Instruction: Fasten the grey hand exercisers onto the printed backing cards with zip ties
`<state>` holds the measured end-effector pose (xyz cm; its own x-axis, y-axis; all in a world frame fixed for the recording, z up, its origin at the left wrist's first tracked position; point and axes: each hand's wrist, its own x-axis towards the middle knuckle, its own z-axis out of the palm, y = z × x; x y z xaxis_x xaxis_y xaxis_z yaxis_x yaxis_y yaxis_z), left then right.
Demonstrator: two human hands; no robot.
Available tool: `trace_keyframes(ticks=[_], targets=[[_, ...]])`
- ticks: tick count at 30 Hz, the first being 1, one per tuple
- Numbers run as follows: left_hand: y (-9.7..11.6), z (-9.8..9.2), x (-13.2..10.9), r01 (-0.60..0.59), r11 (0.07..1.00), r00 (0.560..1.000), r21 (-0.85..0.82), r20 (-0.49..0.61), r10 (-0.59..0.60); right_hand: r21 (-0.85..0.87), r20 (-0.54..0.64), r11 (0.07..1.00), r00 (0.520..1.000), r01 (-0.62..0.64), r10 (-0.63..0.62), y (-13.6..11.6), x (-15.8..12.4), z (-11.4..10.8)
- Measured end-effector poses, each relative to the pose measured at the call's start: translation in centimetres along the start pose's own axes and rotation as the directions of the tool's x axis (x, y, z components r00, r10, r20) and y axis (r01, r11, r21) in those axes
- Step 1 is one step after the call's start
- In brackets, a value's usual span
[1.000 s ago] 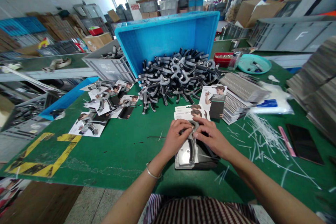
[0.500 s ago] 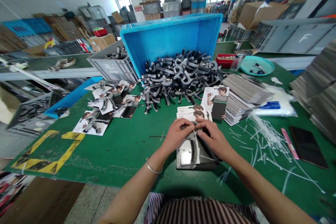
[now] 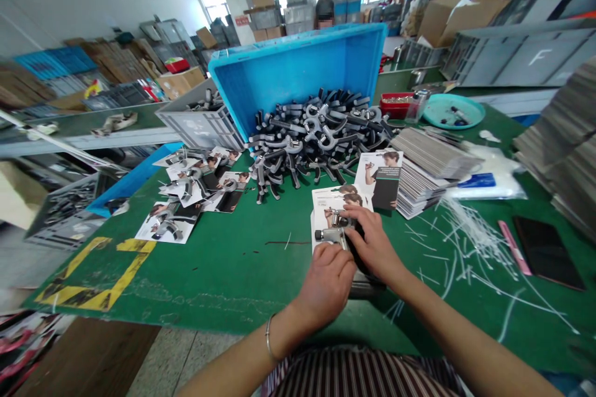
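A hand grip strengthener (image 3: pixel 331 234) with grey parts and a metal spring lies on a printed backing card (image 3: pixel 326 200) at the table's front. My right hand (image 3: pixel 375 239) is closed on its right side, fingers near the spring and thumb below. Just below sits my left hand (image 3: pixel 328 282), its fingers curled into a fist over the lower part of the grip; what it pinches is hidden. More cards lie beneath, partly covered by my hands. Loose white cable ties (image 3: pixel 475 236) are scattered to the right.
A tipped blue crate (image 3: pixel 298 68) spills a pile of hand grips (image 3: pixel 316 136) ahead. Carded grips (image 3: pixel 170 220) lie left. At right are card stacks (image 3: pixel 419 180), a pink pen (image 3: pixel 514 248), a phone (image 3: pixel 548 253), a red tray (image 3: pixel 395 108) and a turquoise plate (image 3: pixel 454 113).
My left hand has moved down toward me from the top of the grip and curled into a fist. The hand grip now shows its spring end farther up the card. My right hand stays close by.
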<state>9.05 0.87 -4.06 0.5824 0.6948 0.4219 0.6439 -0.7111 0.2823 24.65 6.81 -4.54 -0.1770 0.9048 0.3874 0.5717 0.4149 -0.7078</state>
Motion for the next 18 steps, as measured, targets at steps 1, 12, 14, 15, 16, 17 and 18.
trace_keyframes(ticks=[1, 12, 14, 15, 16, 17, 18], targets=[[0.1, -0.2, -0.2, 0.066, 0.998, 0.997, 0.0, -0.03, -0.066, 0.01, -0.005, 1.0, 1.0, -0.008, 0.008, 0.0, -0.1, -0.3], [-1.4, -2.0, -1.8, 0.484, 0.867, 0.873, -0.12, -0.006, -0.488, -0.298, 0.366, 0.906, 0.913, 0.3, -0.181, -5.7, -4.7, -3.0], [-1.3, -2.2, -1.8, 0.486, 0.864, 0.872, -0.129, 0.003, -0.49, -0.448, 0.398, 0.821, 0.901, 0.353, -0.171, -6.5, -4.5, -2.0], [-1.3, -2.4, -2.0, 0.477, 0.866, 0.877, -0.147, 0.021, -0.48, -0.507, 0.405, 0.779, 0.9, 0.369, -0.163, -6.8, -4.4, -1.6], [-1.3, -2.6, -2.2, 0.465, 0.868, 0.884, -0.176, 0.044, -0.465, -0.552, 0.411, 0.743, 0.899, 0.378, -0.152, -7.0, -4.2, -1.2], [-1.5, -2.8, -2.4, 0.452, 0.867, 0.891, -0.208, 0.06, -0.45, -0.586, 0.417, 0.716, 0.899, 0.38, -0.136, -7.2, -4.0, -0.9], [-1.8, -3.0, -2.7, 0.443, 0.865, 0.896, -0.236, 0.072, -0.439, -0.612, 0.422, 0.696, 0.899, 0.374, -0.112, -7.4, -3.8, -0.8]])
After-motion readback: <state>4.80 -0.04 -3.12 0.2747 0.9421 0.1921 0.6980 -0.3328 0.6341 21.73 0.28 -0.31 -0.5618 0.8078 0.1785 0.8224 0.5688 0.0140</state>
